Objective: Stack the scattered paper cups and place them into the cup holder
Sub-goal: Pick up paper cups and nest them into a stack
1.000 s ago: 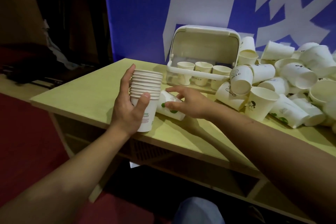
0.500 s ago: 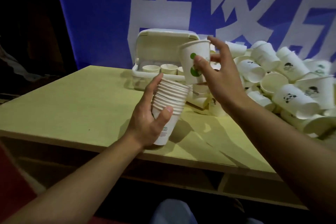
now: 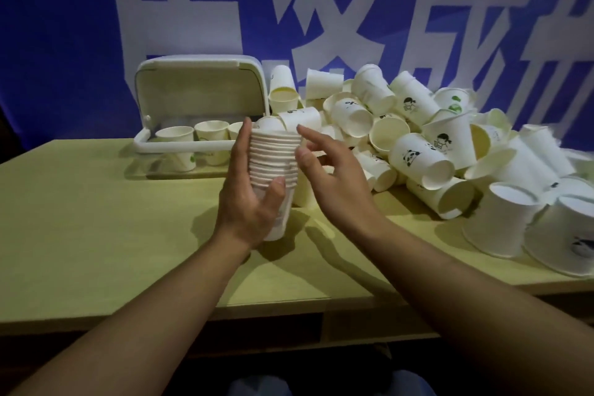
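Cups sit in the open holder at the table's left. At centre the left hand wraps an upright stack; the right hand, fingers spread and empty, hovers beside its rim. Loose cups lie heaped rightward, nearest that hand.

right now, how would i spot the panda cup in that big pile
Start at the yellow table, then the heap of loose paper cups right of the open cup holder. At the heap's front lies the panda cup, on its side, mouth facing right, with a black-and-white panda print.
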`<state>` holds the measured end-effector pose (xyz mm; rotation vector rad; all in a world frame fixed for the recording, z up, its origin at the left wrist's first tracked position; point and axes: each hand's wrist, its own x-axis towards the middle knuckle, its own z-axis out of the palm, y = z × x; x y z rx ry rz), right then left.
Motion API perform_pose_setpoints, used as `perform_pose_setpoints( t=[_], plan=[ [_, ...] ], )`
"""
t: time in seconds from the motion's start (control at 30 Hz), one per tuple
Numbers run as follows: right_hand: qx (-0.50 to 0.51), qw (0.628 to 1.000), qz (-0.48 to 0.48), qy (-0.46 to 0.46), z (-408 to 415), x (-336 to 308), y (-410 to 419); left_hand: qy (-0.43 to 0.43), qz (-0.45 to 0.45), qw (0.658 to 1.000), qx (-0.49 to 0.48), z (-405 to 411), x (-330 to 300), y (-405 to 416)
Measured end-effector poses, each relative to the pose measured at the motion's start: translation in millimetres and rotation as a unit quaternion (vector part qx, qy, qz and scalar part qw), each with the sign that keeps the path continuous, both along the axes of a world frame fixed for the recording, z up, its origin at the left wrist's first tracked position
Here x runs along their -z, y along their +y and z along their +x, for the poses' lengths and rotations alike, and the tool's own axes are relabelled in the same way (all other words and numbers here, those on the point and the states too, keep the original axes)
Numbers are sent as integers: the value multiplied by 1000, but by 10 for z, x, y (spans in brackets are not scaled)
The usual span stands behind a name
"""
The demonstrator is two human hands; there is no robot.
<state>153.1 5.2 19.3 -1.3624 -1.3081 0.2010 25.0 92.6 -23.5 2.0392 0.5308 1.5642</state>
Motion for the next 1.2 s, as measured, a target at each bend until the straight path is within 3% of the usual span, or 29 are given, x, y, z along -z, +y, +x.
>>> perform_pose_setpoints(
  t=[0.13,0.27,0.4,0.67,0.73,0.83,1.03,1.13,1.2],
  plan=[
    [119,991,29,-51,117,131,287,-54,3,997,-52,-98,101,177],
    [214,976,-9,-52,177,301,457,-91,-54,993,-53,-140,77,175],
    [202,976,-50,-70,153,304,405,-100,-78,992,-16,-105,24,103],
    [146,969,-130,-148,108,311,341,-96,-63,993,-38,-88,9,38],
    [133,981,-95,-105,142,308,351,-93,-60,993,-41,-90,7,23],
    [119,992,37,15,201,252,297,-72,-50,996,-35,-87,7,1],
    [100,937,283,179,235,114,212,62,66,995,-49,-69,12,-99],
    [62,910,352,211,237,97,199,126,135,982,-45,-29,-5,-144],
    [36,914,361,180,211,72,188,156,157,975,-37,-18,4,-149]
  ],
)
